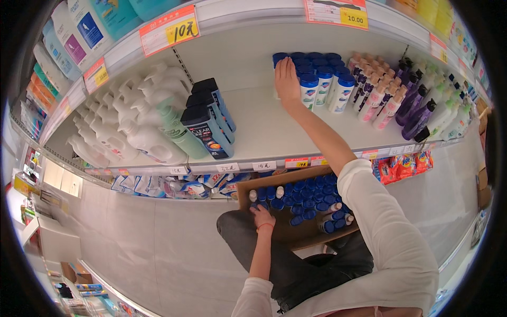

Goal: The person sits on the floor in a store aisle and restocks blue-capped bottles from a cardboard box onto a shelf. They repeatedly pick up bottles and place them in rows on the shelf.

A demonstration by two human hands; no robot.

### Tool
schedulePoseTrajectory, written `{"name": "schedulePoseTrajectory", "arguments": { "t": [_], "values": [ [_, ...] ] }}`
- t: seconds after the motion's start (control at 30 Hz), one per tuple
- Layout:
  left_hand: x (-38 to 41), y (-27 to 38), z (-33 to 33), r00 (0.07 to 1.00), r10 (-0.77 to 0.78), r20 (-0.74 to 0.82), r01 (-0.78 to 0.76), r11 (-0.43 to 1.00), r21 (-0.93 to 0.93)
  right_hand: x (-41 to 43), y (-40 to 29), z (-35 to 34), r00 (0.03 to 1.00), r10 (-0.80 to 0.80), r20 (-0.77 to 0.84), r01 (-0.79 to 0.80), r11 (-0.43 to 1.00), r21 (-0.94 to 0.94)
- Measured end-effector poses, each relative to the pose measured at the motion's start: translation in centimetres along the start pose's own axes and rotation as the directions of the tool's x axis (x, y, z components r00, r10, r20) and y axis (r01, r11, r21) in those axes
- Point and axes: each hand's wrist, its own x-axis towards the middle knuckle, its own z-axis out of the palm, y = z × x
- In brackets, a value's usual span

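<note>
My right hand (287, 81) is stretched over the shelf, fingers long and close together, against the left front of a block of white Safeguard bottles (341, 95) with blue caps. It partly covers a bottle under the leftmost blue cap (280, 56); its thumb is hidden. Below, my left hand (263, 218) reaches into the left side of an open cardboard box (285, 236), its fingers around a blue-capped bottle (258, 206). Many more blue-capped bottles (309, 194) stand in that box, and a few white-capped bottles (280, 192) are among them.
White pump bottles (115, 138), a green pump bottle (184, 130) and dark blue Clear bottles (210, 134) stand to the left on the shelf (253, 119). Pink Lux bottles (390, 107) and purple bottles (418, 111) stand right. Detergent bags (404, 166) lie below. Price tags (170, 29) line the upper shelf edge.
</note>
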Motion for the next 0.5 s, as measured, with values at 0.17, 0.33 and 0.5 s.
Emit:
{"name": "schedulePoseTrajectory", "arguments": {
  "t": [0.17, 0.33, 0.5],
  "values": [
    [1.3, -0.2, 1.1, 1.0, 0.003, -0.014, -0.003, 0.999, 0.037, -0.3, -0.3, 0.0, 1.0, 0.005, -0.029, -0.002, 0.995, 0.103],
    [2.0, -0.2, 1.6, 0.998, -0.061, -0.005, 0.061, 0.998, 0.031, 0.4, 0.0, 0.5, 0.997, 0.011, -0.075, 0.0, 0.989, 0.146],
    [2.6, 0.1, 1.1, 0.991, -0.112, 0.071, 0.114, 0.993, -0.017, 0.9, 0.2, -0.3, 1.0, -0.009, 0.003, 0.009, 0.992, 0.122]
  ]
}}
